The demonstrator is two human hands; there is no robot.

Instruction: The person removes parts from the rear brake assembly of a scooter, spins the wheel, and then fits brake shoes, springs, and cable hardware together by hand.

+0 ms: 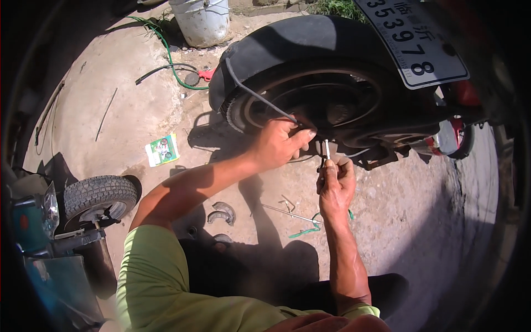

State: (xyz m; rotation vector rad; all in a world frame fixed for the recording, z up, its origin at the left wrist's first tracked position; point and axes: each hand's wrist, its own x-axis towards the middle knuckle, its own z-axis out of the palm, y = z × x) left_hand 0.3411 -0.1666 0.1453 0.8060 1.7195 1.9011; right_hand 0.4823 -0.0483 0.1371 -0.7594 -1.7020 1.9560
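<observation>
A motor scooter's rear wheel [315, 97] stands before me under a black mudguard [293, 41]. My left hand [279, 145] is closed in a pinch beside the wheel hub, where the lower end of a grey cable [260, 98] runs to the fingers. What lies between those fingers is hidden. Just right of it, my right hand [336, 188] grips a slim silver wrench [327, 149], which points up at the underside of the wheel area. The hands are a short way apart.
Curved brake shoes [222, 212] and a metal rod tool [289, 213] lie on the concrete below my arms. A loose wheel [99, 199] with other vehicle parts is at left. Further off are a printed card [162, 150], a green hose [166, 47] and a white bucket [202, 22].
</observation>
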